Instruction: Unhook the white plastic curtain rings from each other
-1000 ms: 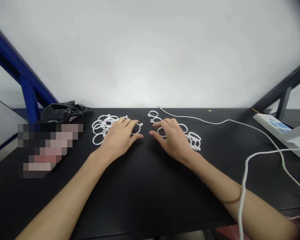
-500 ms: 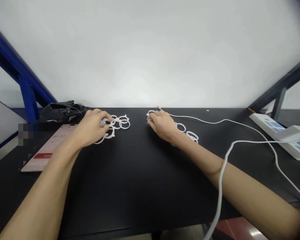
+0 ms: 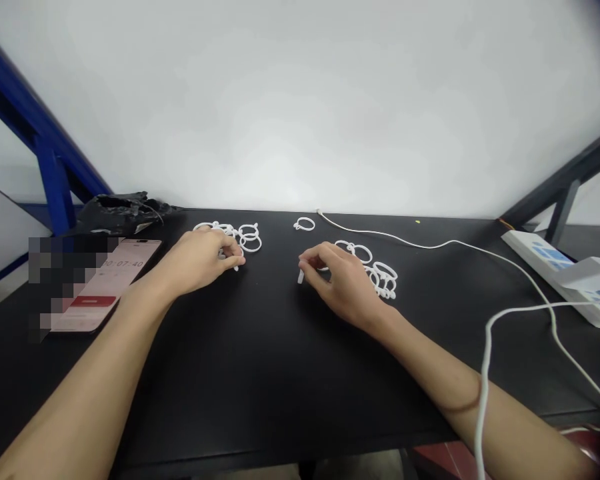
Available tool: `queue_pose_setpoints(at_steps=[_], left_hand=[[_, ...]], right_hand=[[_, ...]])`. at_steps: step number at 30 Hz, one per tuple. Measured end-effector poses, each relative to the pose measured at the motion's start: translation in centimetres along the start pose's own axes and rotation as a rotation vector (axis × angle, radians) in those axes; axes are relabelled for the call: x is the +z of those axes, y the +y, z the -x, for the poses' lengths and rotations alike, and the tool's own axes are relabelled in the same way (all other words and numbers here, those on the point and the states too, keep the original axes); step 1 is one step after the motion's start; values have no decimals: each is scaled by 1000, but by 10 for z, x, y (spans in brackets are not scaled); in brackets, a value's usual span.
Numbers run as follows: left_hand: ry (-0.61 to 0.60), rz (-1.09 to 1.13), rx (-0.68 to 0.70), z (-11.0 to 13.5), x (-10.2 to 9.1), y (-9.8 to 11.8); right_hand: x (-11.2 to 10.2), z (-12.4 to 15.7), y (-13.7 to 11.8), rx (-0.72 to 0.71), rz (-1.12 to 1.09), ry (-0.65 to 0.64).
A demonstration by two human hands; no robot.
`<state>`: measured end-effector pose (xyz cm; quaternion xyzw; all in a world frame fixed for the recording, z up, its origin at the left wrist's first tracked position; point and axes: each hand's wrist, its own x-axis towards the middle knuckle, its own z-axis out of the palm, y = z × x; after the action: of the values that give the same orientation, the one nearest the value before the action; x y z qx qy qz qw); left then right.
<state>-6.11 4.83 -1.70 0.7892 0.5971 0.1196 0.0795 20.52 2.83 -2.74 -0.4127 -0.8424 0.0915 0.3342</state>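
Note:
Two heaps of white plastic rings lie on a black table. My left hand is curled at the near edge of the left heap, fingertips pinched on one white ring. Fingers of my right hand are closed on a white ring, whose end sticks out below the fingertips, beside the right heap. A single ring lies apart near the wall.
A phone with a lit screen lies at the left, with a crumpled black bag behind it. A white cable runs along the back to the right and loops over my right forearm. A white power strip sits far right.
Both hands have drawn back toward me from the far sides of the heaps, each with a ring pinched in its fingers. The single ring by the wall is uncovered.

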Motion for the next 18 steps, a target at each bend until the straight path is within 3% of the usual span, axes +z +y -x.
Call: queue_pose_setpoints(at_steps=[4,7,10,14,18], left_hand=[[49,-47,18,-1,5,8],[152,-74,18,0,6,21],[235,46,115,3,8,42],[150,194,280,9,15,67],[100,252,311,12,19,74]], right_hand=[[0,1,-1,6,-125,37],[-1,0,-3,39,-198,26],[-2,-1,-6,74,-254,14],[-3,-1,-8,61,-315,20],[0,1,-8,75,-341,49]])
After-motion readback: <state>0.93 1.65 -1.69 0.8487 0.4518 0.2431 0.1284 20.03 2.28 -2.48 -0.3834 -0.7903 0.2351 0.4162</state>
